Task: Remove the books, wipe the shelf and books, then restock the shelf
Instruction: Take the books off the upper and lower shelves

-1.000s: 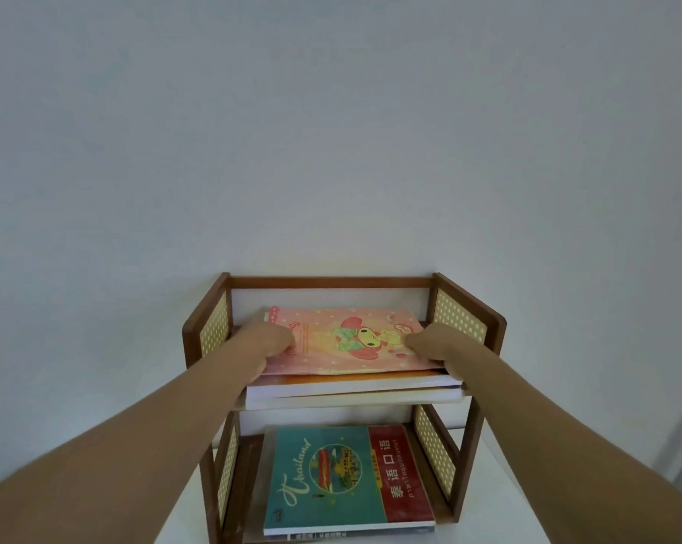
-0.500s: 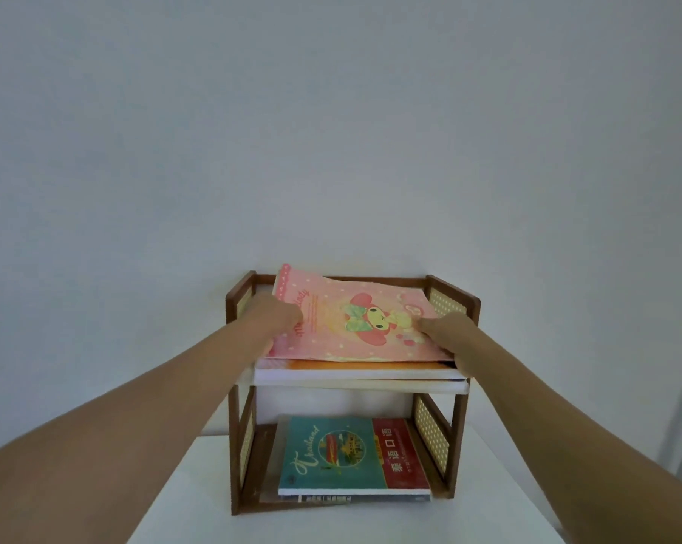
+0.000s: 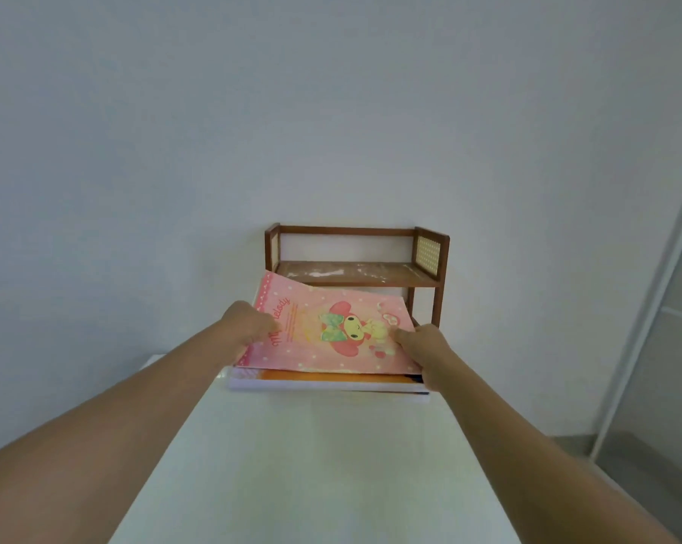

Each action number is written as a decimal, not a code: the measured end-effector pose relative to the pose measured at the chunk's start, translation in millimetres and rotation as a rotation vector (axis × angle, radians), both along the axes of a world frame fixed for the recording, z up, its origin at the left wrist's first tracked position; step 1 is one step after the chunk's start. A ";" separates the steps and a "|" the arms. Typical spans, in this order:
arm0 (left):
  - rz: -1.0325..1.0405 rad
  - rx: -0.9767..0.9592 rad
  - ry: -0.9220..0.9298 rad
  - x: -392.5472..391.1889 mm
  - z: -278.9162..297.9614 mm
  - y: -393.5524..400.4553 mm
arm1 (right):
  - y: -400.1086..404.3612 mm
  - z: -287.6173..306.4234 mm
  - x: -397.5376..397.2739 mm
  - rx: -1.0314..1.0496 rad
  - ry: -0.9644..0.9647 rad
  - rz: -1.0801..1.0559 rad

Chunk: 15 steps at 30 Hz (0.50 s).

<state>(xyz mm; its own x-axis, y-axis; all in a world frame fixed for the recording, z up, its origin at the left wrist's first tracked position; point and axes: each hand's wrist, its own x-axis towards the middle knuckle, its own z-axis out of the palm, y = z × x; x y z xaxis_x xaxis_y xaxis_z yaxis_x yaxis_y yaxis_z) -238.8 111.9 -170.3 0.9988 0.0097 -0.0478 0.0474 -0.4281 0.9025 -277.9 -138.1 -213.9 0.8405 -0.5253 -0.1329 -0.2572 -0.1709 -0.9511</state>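
A person's two bare arms reach forward over a white table (image 3: pixel 311 465) toward a small wooden shelf (image 3: pixel 357 268) that stands at the table's far end against a pale wall (image 3: pixel 331 111). Both hands hold a short stack of books (image 3: pixel 327 380) in the air just in front of the shelf, below its top board. The top book is a pink book (image 3: pixel 331 331) with a cartoon character on its cover; its far left corner tilts upward. Beneath it an orange cover and thick white page edges show. The left hand (image 3: pixel 245 327) grips the stack's left edge, fingers curled on the pink cover. The right hand (image 3: pixel 425 345) grips the right edge, thumb pressed on the cover, the other fingers hidden beneath. The shelf's top board (image 3: pixel 355 272) carries whitish dusty smears. The side panels are woven cane. At far right stands a grey sliding door frame (image 3: pixel 653 308).
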 end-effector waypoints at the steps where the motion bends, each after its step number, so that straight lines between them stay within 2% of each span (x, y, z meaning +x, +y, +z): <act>1: 0.006 0.016 0.013 -4.6 -8.4 7.3 | 6.8 -15.5 -2.6 0.024 -0.001 0.001; 6: 0.024 0.132 0.070 -12.8 -56.5 39.1 | 52.2 -72.5 -24.0 -0.030 0.009 -0.001; 11: 0.048 0.209 0.175 -15.1 -99.3 58.3 | 79.2 -117.8 -27.6 -0.164 0.174 0.014; 15: 0.025 0.259 0.198 -11.4 -127.1 77.5 | 95.3 -150.4 -26.9 -0.254 0.234 0.072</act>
<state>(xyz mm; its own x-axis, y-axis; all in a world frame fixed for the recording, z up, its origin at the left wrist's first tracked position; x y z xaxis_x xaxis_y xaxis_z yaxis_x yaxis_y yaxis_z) -250.2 189.4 -297.4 0.9697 0.0717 -0.2336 0.2246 -0.6387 0.7360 -304.8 -42.8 -364.3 0.8387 -0.5071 -0.1984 -0.4417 -0.4203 -0.7926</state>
